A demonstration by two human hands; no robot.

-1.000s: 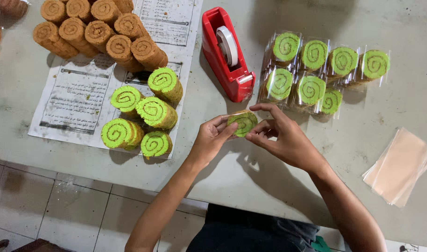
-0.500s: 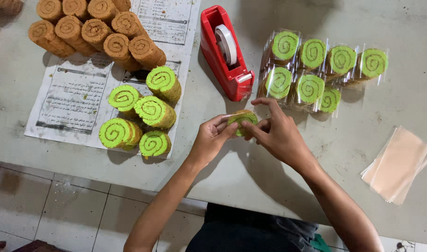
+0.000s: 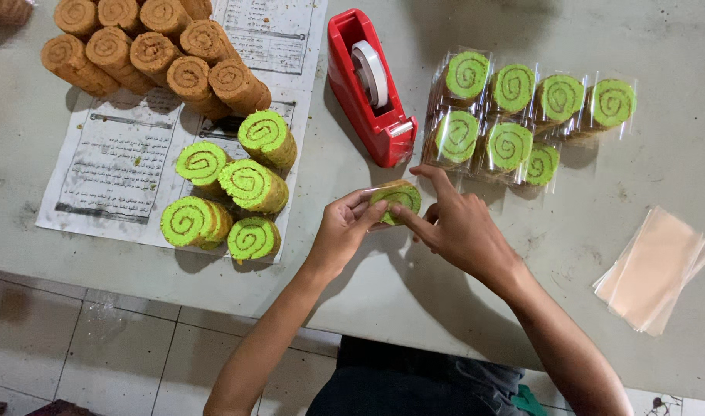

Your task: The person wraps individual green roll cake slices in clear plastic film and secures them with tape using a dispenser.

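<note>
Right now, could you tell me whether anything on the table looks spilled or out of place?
Only small things: green crumbs dot the printed paper sheet beside the unwrapped green swirl rolls, and the clear wrapped green rolls lie in slightly uneven rows. Nothing looks damaged.

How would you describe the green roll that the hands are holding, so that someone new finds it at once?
Start at the red tape dispenser in the middle of the grey table. Just below its front end, the left hand and right hand meet around one green spiral roll slice. Unlike the bare rolls on the paper and the wrapped ones lying in rows, it alone is held above the table.
</note>
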